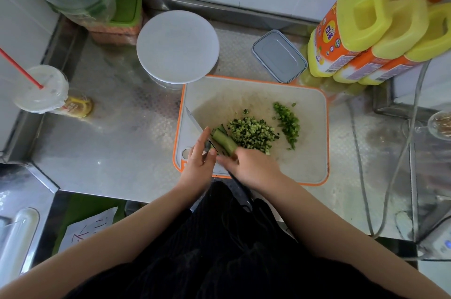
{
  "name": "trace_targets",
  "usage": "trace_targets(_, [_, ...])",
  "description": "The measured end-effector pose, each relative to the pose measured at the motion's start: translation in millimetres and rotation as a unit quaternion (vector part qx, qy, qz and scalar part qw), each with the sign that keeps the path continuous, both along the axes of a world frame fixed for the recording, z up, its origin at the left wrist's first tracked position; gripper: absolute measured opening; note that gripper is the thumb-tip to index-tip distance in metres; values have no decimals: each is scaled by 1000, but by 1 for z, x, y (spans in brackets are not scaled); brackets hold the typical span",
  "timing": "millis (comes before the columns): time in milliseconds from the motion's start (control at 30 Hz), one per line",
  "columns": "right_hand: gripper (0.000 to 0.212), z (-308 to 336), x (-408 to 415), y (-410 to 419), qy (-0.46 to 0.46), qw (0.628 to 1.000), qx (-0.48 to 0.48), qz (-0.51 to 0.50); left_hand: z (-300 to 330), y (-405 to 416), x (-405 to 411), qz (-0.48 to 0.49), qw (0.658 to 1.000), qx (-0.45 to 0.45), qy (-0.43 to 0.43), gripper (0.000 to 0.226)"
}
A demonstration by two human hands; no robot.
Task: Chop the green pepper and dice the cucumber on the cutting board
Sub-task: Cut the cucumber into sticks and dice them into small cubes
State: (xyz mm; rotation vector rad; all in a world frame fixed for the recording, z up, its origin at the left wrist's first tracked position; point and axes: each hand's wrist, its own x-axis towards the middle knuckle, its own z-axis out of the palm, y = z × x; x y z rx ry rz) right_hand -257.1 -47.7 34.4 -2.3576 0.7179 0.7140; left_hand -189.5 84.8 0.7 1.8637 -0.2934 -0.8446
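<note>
Head cam view, only one angle so here goes. I've got the cutting board sitting at the front edge of the surface, close in to me so I'm not reaching. My left hand has its fingers curled at the spine of the knife, thumb and forefinger seemingly pinching the blade near the heel to steady it. The blade tip points toward the board's far left corner. My right hand is over the near end of the cucumber strips, fingers bent down on them so they stay bundled right beside the blade; exact grip is hard to tell from here.

Diced cucumber is piled mid-board, just beside the strips, and the chopped green pepper sits in its own little row further right, apart so they don't mix. So pepper looks done, cucumber nearly.

Around: a white round lid on a jar touching the board's far left corner, a grey container behind the far edge, yellow bottles at the far right, a drink cup at the left edge. Nothing's really blocking the cut, though the dice pile is crowding the strips.
</note>
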Motion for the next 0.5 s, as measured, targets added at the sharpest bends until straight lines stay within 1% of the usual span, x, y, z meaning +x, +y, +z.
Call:
trace_targets(67, [66, 0, -1, 5, 32, 998, 54, 29, 1, -1, 0, 14, 1000, 23, 12, 64])
trace_targets(100, [66, -2, -1, 7, 32, 996, 69, 35, 1, -1, 0, 25, 999, 30, 22, 68])
trace_targets(133, [60, -5, 0, 9, 32, 995, 80, 39, 2, -2, 0, 39, 998, 37, 38, 69])
trace_targets(200, [34, -13, 5, 15, 32, 995, 89, 24, 4, -2, 0, 60, 994, 51, 80, 63])
trace_targets(233, [27, -14, 7, 17, 30, 995, 91, -1, 5, -2, 0, 55, 993, 62, 86, 56])
trace_targets(267, [29, -14, 10, 19, 26, 995, 92, -27, 6, -1, 0, 38, 994, 74, 72, 46])
trace_targets(333, [36, -18, 11, 18, 3, 996, 72, -59, 5, 1, 1, 16, 995, 83, 44, 32])
trace_targets(433, [23, -14, 12, 16, -56, 996, 33, -68, 3, 3, 2, 25, 995, 85, 46, 33])
trace_targets(500, [25, -5, 9, 17, -82, 995, 13, -54, 2, 3, 2, 28, 995, 85, 47, 34])
